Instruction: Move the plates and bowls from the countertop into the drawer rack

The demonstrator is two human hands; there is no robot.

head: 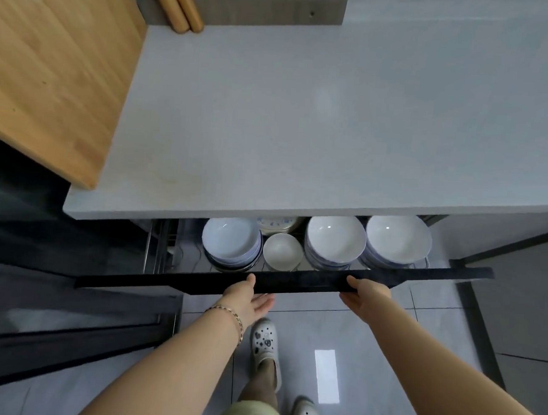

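- Bowl stacks (334,243), plates (276,223): seated in drawer rack (159,248), under near countertop (303,129) edge.
- Glazed ceramic: probably heavy stacked, stiff, slick, chip-prone; best held under rims, two-handed.
- Left hand (251,297): fingers loose, thumb touching drawer front (300,284).
- Right hand (362,293): pinching same front.

I see the black flat drawer front (293,283) part-open under the pale grey smooth countertop (303,129). Right hand (363,294) grips its top edge; left hand (248,297) touches it, thumb on top. Stacked white ceramic bowls (335,240) sit inside.
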